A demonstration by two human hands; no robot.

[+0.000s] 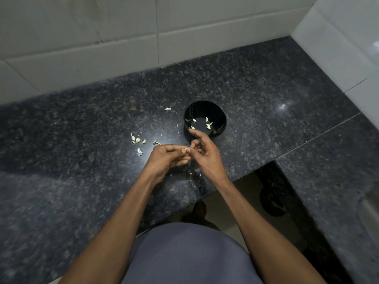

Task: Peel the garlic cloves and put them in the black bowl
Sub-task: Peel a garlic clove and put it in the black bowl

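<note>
Presently a garlic clove (187, 149) is pinched in the left hand (167, 157) grip, near the black bowl (222, 124); the right hand (202, 154), part-open, empty, picks at it. If squeezed, it could slip onto the worktop (266, 89).

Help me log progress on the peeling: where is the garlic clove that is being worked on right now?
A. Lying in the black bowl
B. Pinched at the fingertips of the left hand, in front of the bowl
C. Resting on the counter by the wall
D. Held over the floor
B: the left hand pinches a pale garlic clove at its fingertips, with the right hand beside it, both nearer than the black bowl.
</note>
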